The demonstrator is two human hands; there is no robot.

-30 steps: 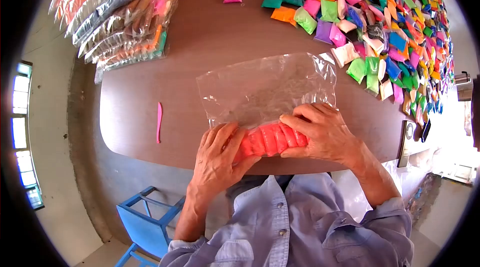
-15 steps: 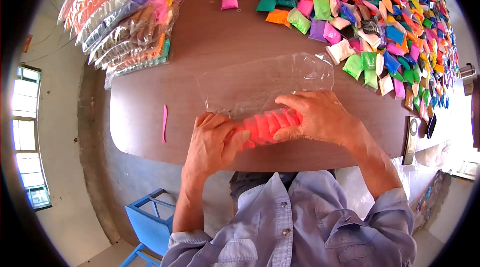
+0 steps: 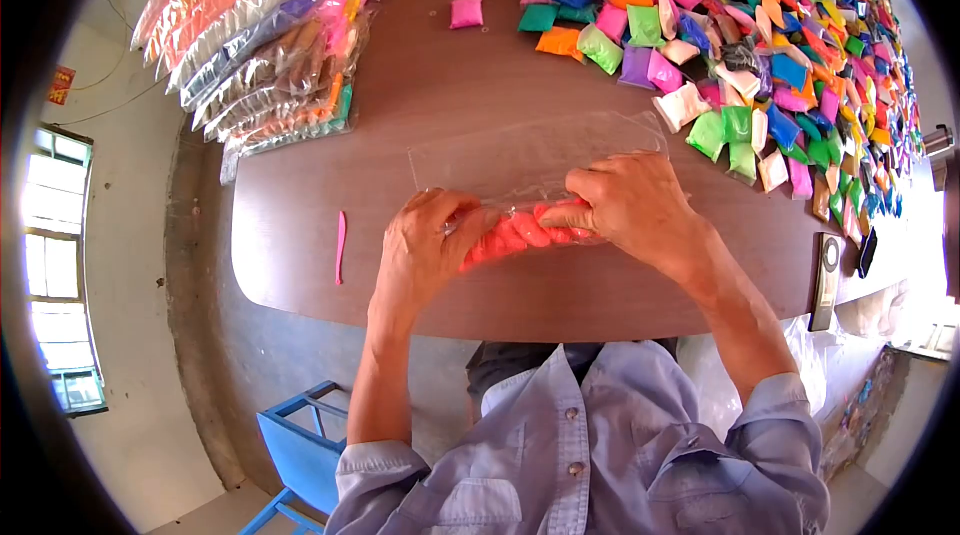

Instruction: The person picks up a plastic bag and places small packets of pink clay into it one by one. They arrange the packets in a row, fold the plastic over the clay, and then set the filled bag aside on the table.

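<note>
A brown table point(image 3: 420, 105) carries packed bags point(image 3: 265, 35) upper left, loose coloured packets point(image 3: 760, 55) upper right, a pink stick point(image 3: 341, 247) at left.

Light blue button-front shirt point(image 3: 570, 445) with chest pockets; sleeves rolled above the elbows, forearms bare; dark trousers point(image 3: 500, 365) beneath.

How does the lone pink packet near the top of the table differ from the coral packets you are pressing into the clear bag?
The lone pink packet lies by itself on bare table, untouched; the coral packets sit in a tight row between the left hand and right hand. The lone one is magenta-pink, the row orange-red. The lone one is outside any bag; the row is at the clear bag. Both look like small soft sealed packets.
</note>
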